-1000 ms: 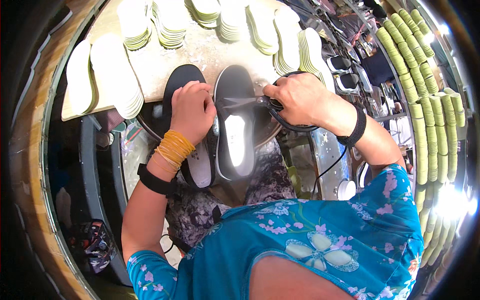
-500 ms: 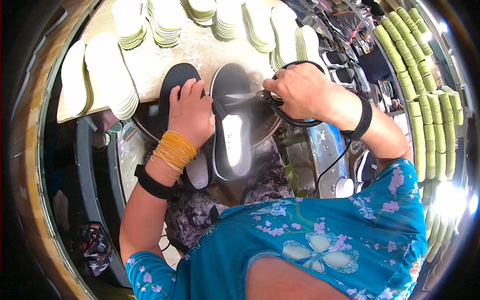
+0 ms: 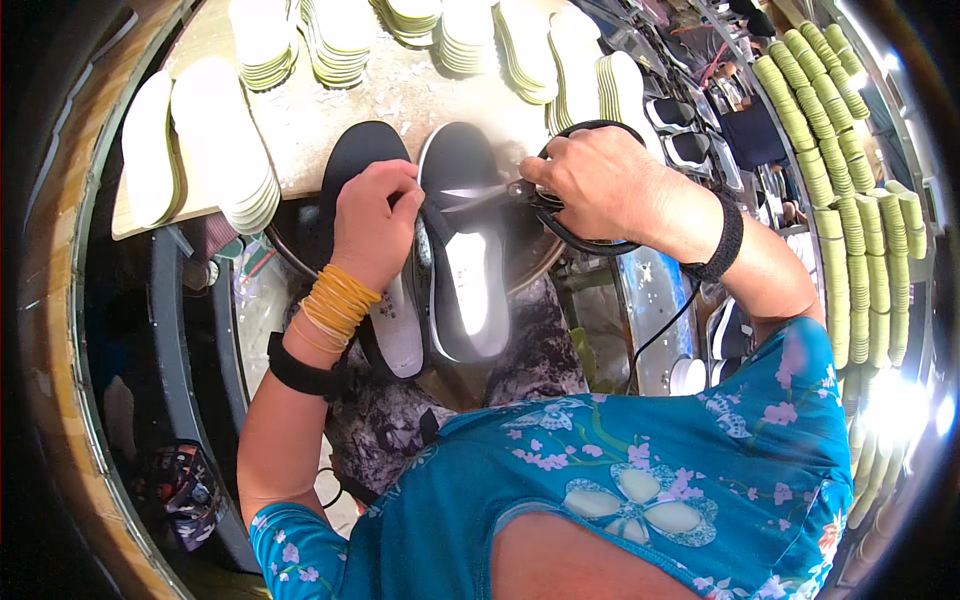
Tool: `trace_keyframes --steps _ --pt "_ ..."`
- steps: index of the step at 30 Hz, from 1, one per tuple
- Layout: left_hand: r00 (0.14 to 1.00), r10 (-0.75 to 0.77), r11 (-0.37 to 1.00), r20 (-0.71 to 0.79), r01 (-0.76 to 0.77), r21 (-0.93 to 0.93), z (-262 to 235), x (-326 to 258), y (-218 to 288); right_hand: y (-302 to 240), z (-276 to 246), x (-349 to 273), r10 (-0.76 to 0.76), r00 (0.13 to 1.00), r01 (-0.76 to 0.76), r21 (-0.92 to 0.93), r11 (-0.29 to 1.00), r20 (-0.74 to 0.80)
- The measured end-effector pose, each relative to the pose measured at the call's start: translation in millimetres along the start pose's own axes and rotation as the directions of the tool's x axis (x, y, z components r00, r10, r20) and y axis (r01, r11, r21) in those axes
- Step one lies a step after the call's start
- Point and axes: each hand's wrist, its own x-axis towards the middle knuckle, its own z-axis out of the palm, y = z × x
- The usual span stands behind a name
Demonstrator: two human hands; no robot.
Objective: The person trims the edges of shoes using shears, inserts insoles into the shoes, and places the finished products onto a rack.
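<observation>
Two dark slip-on shoes with pale insoles lie side by side over my lap, toes pointing away: the left shoe point(image 3: 355, 148) and the right shoe point(image 3: 458, 150). Over the left shoe's middle is my left hand point(image 3: 376, 222), its thumb and fingertips pinched together beside the right shoe's inner edge. Whatever sits in that pinch is too small to make out. My right hand point(image 3: 600, 180) grips a pair of scissors point(image 3: 478, 198) with large black handles. Their blades are parted above the right shoe's upper, tips pointing at my left fingers.
Stacks of pale green-edged insoles point(image 3: 222, 140) stand on the wooden table point(image 3: 330, 120), with small scraps scattered among them. More shoes point(image 3: 690, 150) sit on a rack at the right. Beyond it are long rows of green rolled pieces point(image 3: 838, 180). A dark round rim point(image 3: 285, 255) lies beneath the shoes.
My left hand has drawn its fingers from over the left shoe into a pinch by the right shoe. The scissors have shifted slightly left, blades a little wider apart.
</observation>
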Motion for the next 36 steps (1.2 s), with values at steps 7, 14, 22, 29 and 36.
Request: trace_keyframes --steps 7,14,22,29,36 --pt "0.999 0.006 1.0 0.047 -0.005 -0.029 -1.4 0.3 -6.0 -1.7 -1.3 9.9 -0.013 1.0 0.014 -0.047 0.999 0.021" --pt "0.997 -0.063 0.998 0.04 0.064 -0.016 0.3 0.0 -4.4 6.9 -5.8 9.6 -0.007 0.998 0.006 -0.018 1.0 -0.057" --pt "0.997 -0.067 0.997 0.039 0.068 -0.035 0.9 0.1 -3.6 9.7 -12.5 10.7 -0.061 0.996 0.057 -0.051 0.997 -0.069" --pt "0.997 -0.053 0.997 0.048 0.055 -0.044 2.1 0.0 -4.3 5.3 -10.2 23.2 -0.155 0.985 0.144 -0.129 0.981 -0.081" --pt "0.998 -0.042 0.996 0.047 0.045 -0.076 1.5 -1.6 -4.4 -0.9 -21.0 28.0 -0.25 0.959 0.235 -0.121 0.965 -0.136"
